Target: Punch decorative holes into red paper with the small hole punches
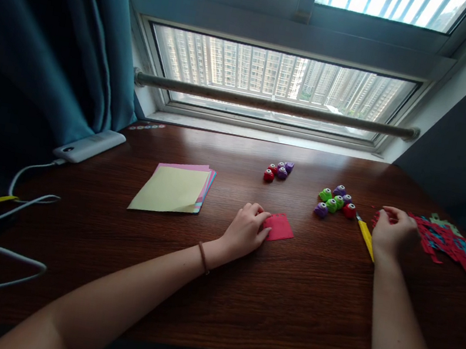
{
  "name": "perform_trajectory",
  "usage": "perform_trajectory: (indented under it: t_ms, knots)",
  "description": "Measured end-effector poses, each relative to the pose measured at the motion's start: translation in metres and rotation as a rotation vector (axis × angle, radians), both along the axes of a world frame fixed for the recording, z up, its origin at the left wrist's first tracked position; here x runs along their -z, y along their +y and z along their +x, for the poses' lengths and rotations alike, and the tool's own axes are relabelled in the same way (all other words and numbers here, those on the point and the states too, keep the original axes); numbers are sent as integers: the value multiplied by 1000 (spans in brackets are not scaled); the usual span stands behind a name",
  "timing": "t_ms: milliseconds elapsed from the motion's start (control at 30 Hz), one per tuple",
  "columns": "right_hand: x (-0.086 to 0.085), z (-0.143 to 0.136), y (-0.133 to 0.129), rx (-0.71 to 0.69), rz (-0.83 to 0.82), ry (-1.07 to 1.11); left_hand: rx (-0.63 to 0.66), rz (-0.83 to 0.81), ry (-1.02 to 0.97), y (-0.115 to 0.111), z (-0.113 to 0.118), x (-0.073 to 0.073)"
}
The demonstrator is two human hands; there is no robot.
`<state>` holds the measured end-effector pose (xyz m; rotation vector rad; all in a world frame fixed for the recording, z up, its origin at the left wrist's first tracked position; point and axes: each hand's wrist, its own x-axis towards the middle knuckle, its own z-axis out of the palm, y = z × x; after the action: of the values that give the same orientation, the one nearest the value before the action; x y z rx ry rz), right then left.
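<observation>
My left hand is closed at the left edge of a small red paper square, its thumb and fingers on the paper, which lies flat on the table. On the right, my right hand hovers with curled fingers beside a yellow cutter and a heap of red, blue and green paper strips. Whether anything is between its fingertips is too small to tell. Several green, purple and red toy pieces with eye-like dots sit left of the cutter.
A stack of coloured paper sheets lies left on the wooden table. More red and purple pieces sit farther back. At the far left are a white power strip, its cable and a curtain; a window stands behind.
</observation>
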<state>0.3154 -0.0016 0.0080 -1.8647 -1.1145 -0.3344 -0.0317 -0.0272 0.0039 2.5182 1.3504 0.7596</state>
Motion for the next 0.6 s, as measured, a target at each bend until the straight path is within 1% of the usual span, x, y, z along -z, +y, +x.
perform_trajectory:
  t_ms: [100,167,200,233,267,300,333,367,400,433,467,533,600]
  knots:
    - [-3,-11,3,-1,122,1,-70,4,12,0,1,0]
    - [-6,-26,2,-92,171,57,-79,-4,33,1,1,0]
    - [-8,-37,1,-165,185,114,-72,-9,43,1,1,0]
    - [-10,-48,-2,-262,182,193,-63,-12,52,1,1,1]
    - [-12,-61,-5,-391,154,287,-55,-14,58,1,1,1]
    - [-12,-73,-7,-551,88,400,-49,-16,62,1,1,2]
    - [-11,-84,-9,-710,-13,488,-44,-17,66,2,0,3]
    - [-10,-93,-10,-824,-106,539,-41,-16,69,2,0,4]
    - [-7,-99,-9,-888,-173,552,-39,-14,71,2,0,4]
    - [-3,-103,-7,-914,-215,526,-39,-12,72,2,0,5]
    - [0,-104,-5,-911,-233,469,-38,-11,73,2,-1,5]
    - [7,-101,1,-873,-219,331,-36,-11,72,2,-1,6]
    - [11,-95,5,-851,-185,237,-34,-12,72,2,0,5]
